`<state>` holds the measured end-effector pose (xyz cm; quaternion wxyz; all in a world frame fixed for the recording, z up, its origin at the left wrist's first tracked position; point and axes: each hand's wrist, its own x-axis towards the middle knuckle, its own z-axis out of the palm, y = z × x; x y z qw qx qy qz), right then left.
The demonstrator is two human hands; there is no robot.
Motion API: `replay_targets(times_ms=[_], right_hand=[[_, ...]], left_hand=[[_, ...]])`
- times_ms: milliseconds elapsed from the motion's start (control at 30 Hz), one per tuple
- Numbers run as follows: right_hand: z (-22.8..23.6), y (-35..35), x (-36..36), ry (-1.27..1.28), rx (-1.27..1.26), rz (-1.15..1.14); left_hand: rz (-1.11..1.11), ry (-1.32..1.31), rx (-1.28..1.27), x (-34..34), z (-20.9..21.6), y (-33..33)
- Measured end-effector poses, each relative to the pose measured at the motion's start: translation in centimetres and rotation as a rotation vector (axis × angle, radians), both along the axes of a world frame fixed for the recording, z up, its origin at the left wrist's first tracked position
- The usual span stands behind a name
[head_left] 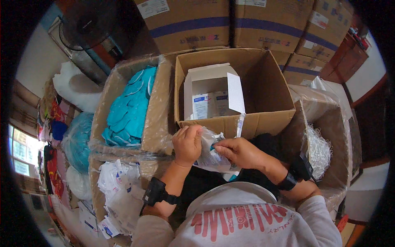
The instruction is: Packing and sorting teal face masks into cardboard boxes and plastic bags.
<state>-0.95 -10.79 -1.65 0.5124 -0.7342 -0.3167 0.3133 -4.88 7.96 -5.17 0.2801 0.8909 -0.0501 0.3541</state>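
In front of my body, my left hand [187,144] is closed with its fingertips on the upper edge of a clear plastic bag [212,161]. My right hand [242,152] pinches at the bag's mouth, where a bit of a teal piece [212,147] shows at the fingertips. The rest of that piece is hidden by the bag and the fingers. Just beyond both hands is a large cardboard box [234,122]. Inside it stands an open white carton [236,92] with white printed packets [205,105] in it.
Left of the large box, a plastic-lined box holds a heap of teal pieces [129,107]. Nearer on the left lie loose printed packets [117,177]. On the right, another lined box contains white cords [319,152]. Stacked cartons [189,26] rise behind; a fan [88,24] is at back left.
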Motion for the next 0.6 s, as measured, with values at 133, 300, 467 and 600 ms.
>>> replay_targets(times_ms=[133,300,467,600], right_hand=[[-1.5,0.4,0.5,0.473,-0.039,-0.004],[-1.5,1.2,0.1,-0.067,-0.102,0.043],[-2.2,0.2,1.1,0.300,0.411,-0.451],[3.1,-2.3,5.1,0.486,0.674,-0.720]], left_hand=[[-0.001,-0.006,0.024,0.1,-0.2,0.0],[0.014,0.022,0.048,-0.1,-0.4,0.0],[0.098,-0.003,-0.042,0.0,-1.2,1.7],[0.129,-0.045,-0.078,-1.2,-2.3,3.6]])
